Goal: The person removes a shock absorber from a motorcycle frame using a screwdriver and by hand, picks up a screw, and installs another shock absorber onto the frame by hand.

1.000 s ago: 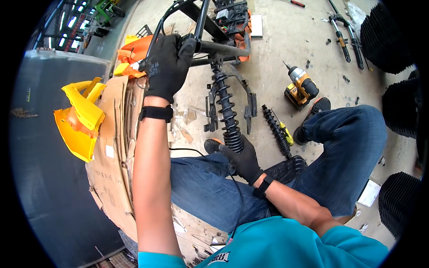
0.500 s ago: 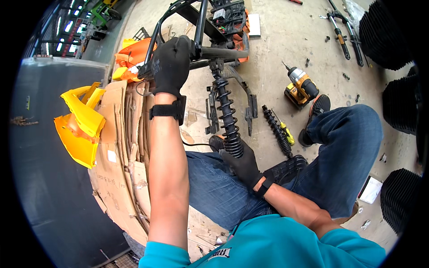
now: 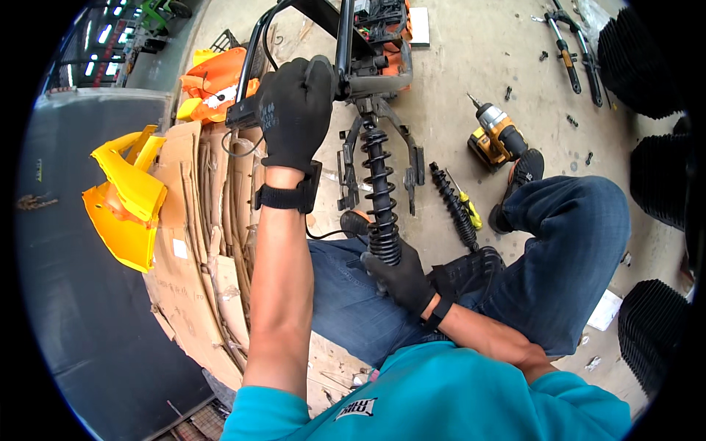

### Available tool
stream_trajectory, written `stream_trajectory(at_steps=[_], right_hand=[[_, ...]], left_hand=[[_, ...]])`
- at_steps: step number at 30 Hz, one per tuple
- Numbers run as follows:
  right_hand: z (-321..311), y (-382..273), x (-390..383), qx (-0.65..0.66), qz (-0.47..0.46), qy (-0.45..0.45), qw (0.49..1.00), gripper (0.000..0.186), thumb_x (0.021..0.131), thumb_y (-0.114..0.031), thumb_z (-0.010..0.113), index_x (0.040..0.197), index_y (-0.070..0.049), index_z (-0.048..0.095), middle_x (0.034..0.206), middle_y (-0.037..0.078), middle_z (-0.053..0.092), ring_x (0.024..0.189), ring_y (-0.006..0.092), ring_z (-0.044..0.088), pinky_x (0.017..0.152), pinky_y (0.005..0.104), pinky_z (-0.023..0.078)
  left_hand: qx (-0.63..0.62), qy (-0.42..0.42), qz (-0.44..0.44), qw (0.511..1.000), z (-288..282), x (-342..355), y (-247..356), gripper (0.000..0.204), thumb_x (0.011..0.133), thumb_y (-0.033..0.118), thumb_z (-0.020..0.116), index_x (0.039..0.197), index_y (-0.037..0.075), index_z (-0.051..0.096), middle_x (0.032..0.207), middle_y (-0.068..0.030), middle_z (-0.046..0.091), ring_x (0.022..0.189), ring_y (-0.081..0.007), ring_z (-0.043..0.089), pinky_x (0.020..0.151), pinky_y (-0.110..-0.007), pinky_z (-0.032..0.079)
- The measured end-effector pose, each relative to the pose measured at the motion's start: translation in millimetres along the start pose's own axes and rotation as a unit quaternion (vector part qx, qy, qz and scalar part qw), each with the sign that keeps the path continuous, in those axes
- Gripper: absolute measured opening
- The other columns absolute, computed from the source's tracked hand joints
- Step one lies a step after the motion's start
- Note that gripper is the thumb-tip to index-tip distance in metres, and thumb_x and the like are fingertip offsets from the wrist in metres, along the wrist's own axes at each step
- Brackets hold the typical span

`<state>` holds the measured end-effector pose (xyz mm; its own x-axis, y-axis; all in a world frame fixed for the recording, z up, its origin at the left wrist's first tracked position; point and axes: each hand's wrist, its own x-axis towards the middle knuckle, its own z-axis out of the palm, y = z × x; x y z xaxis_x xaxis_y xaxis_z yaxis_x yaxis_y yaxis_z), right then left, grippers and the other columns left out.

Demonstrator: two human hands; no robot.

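My left hand [image 3: 294, 106], in a black glove, is closed on the black tubular vehicle frame [image 3: 344, 59] at upper center, hiding the tube under it. My right hand [image 3: 397, 275], also gloved, wraps round the lower end of an upright-pointing shock absorber [image 3: 381, 191] with a black coil spring; its top meets a bracket [image 3: 408, 151] below the frame. A second, shorter shock [image 3: 452, 206] lies on the floor beside a yellow-handled screwdriver [image 3: 471, 209], right of my right hand. A yellow-and-black drill [image 3: 500, 136] rests beyond my foot.
Flattened cardboard [image 3: 184, 287] is stacked at left, with yellow panels [image 3: 125, 191] on it and orange panels [image 3: 209, 81] behind. A dark board [image 3: 81, 309] borders the left. Front forks [image 3: 570, 66], bolts and black tires [image 3: 640, 66] lie at right. My bent legs [image 3: 566, 242] frame the work.
My left hand has shifted right along with the top of the shock and frame. My right hand still grips the lower end, slightly lower in the picture.
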<state>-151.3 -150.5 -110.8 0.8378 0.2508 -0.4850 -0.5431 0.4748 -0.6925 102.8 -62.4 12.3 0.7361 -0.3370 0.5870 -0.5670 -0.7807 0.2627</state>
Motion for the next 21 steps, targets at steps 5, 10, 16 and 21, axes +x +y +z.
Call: stream_trajectory(at_steps=[5, 10, 16, 21], right_hand=[[-3.2, 1.2, -3.4, -0.026, -0.01, -0.002, 1.0, 0.034, 0.084, -0.019, 0.076, 0.109, -0.003, 0.059, 0.084, 0.0, 0.062, 0.073, 0.0072, 0.058, 0.066, 0.0263, 0.05], [0.8, -6.3, -8.2, 0.061, 0.025, -0.031, 0.997, 0.028, 0.085, -0.017, 0.075, 0.104, -0.004, 0.059, 0.082, 0.002, 0.063, 0.067, 0.0078, 0.058, 0.06, 0.0268, 0.049], [-12.6, 2.4, -4.3, -0.049, -0.06, 0.011, 0.997, 0.025, 0.087, -0.016, 0.072, 0.104, -0.004, 0.058, 0.074, 0.002, 0.062, 0.058, 0.0076, 0.057, 0.05, 0.0251, 0.047], [-16.7, -5.1, -3.3, -0.031, -0.04, 0.002, 0.999, 0.027, 0.086, -0.015, 0.074, 0.104, -0.003, 0.058, 0.075, 0.002, 0.062, 0.055, 0.0073, 0.056, 0.047, 0.0243, 0.046]], left_hand=[[-0.005, 0.002, 0.01, 1.0, 2.9, -0.8, 1.3, 0.04, 0.093, 0.031, 0.057, 0.065, 0.003, 0.057, 0.06, -0.018, 0.056, 0.06, -0.0384, 0.056, 0.057, -0.047, 0.04], [-0.002, -0.024, -0.034, 0.999, 7.5, -12.1, 6.0, 0.039, 0.092, 0.032, 0.059, 0.064, 0.005, 0.056, 0.062, -0.0167, 0.057, 0.062, -0.0374, 0.055, 0.058, -0.047, 0.04], [0.015, 0.0, -0.015, 1.0, 9.2, -13.2, 2.5, 0.038, 0.091, 0.032, 0.06, 0.064, 0.005, 0.057, 0.061, -0.0158, 0.057, 0.063, -0.0373, 0.056, 0.059, -0.047, 0.041], [0.003, 0.013, 0.0, 1.0, 11.1, -9.6, -1.8, 0.038, 0.091, 0.032, 0.06, 0.065, 0.005, 0.059, 0.059, -0.0154, 0.056, 0.059, -0.0364, 0.056, 0.057, -0.046, 0.041]])
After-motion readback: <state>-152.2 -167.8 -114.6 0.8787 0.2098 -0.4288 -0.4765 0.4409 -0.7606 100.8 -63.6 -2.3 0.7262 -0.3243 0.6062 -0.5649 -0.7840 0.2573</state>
